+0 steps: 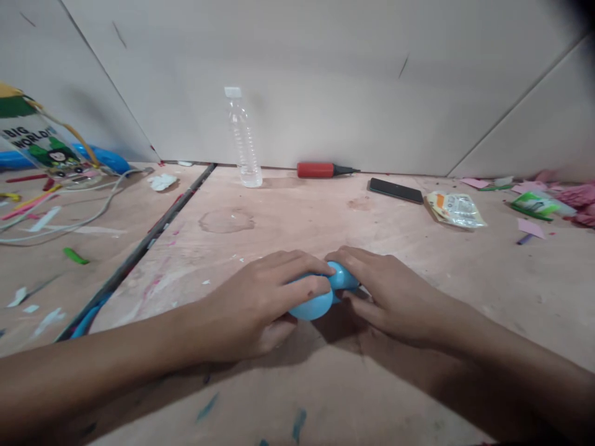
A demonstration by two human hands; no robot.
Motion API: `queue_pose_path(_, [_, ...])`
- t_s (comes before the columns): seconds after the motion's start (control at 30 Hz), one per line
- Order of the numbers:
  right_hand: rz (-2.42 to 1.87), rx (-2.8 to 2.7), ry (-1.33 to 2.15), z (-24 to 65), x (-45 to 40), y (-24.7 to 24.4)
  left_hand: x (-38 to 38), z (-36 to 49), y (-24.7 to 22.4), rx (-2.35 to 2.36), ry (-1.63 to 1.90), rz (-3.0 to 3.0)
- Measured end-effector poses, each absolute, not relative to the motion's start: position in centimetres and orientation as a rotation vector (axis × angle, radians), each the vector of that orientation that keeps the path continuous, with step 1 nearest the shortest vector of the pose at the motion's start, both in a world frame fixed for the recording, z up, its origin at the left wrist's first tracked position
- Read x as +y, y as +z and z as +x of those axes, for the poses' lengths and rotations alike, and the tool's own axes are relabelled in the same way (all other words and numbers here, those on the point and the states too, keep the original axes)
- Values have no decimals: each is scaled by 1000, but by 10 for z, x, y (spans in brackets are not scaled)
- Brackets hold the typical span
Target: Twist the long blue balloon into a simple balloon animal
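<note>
A light blue balloon [312,305] with a pinched-in middle is held low over the wooden table [288,229], between my hands. My left hand [274,291] wraps round its larger left part, fingers over the top and thumb underneath. My right hand [376,288] grips the smaller right part, with the fingertips behind it and the thumb near its lower right side. The balloon's right end is partly hidden by my right fingers.
Behind stand a clear bottle [245,142], a red pump [316,170], a black phone [396,191] and a plastic packet [455,209]. At left are a printed bag [46,139], a white cable [100,214] and a table gap [139,248]. Pink scraps [530,228] lie right.
</note>
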State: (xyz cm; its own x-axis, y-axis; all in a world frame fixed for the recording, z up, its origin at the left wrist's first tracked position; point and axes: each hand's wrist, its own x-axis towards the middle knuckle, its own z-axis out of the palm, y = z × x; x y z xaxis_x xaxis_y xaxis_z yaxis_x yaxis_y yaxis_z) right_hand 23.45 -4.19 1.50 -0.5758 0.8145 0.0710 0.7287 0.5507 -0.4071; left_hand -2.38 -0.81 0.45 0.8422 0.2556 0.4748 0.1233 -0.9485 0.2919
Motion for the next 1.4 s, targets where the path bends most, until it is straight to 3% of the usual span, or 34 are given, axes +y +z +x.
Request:
queue_pose_path(0.2, [-1013, -2546, 435, 237, -42, -3, -8, -24, 5, 220, 882, 2733])
queue_pose_path(0.4, [-1271, -2518, 445, 222, -42, 2, 2, -24, -2, 284, 891, 2684])
queue_pose_path(0.6, [-1189, -2318, 644, 221, -33, 7, 8, -25, 3, 347, 874, 2573])
queue_pose_path(0.9, [-1156, -2507, 562, 244, -36, 8, 3, -19, -4, 285, 607, 2723])
queue_pose_path(1.4, [-1248, -2447, 296, 224, -54, -13, -2, -26, 9, 376, 891, 2744])
